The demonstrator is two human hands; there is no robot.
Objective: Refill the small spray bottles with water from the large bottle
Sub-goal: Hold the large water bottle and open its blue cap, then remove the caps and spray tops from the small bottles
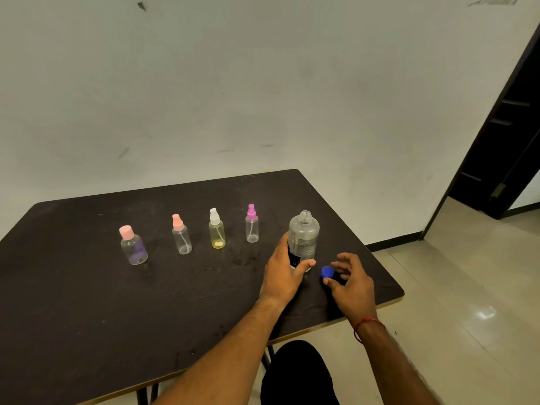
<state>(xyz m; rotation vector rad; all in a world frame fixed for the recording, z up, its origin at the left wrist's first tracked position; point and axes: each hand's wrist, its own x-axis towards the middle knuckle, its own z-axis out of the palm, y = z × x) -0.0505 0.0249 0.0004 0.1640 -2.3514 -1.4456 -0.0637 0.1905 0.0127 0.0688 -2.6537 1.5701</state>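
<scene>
The large clear bottle (304,235) stands upright near the table's right edge with its neck uncapped. My left hand (282,270) grips its lower part, thumb across the front. My right hand (352,277) pinches the blue cap (328,272) just above the table, right of the bottle. Left of the bottle, small bottles stand in a row: a magenta-topped spray bottle (252,225), a yellowish one with a white sprayer (216,229), a clear one with a pink sprayer (181,235), and a wider pink-capped bottle (133,245).
The dark table (87,302) ends close to the right of my right hand, with tiled floor (453,287) beyond. A white wall stands behind the table. A dark doorway (502,159) opens at the far right. My dark-clothed knee (295,372) shows under the front edge.
</scene>
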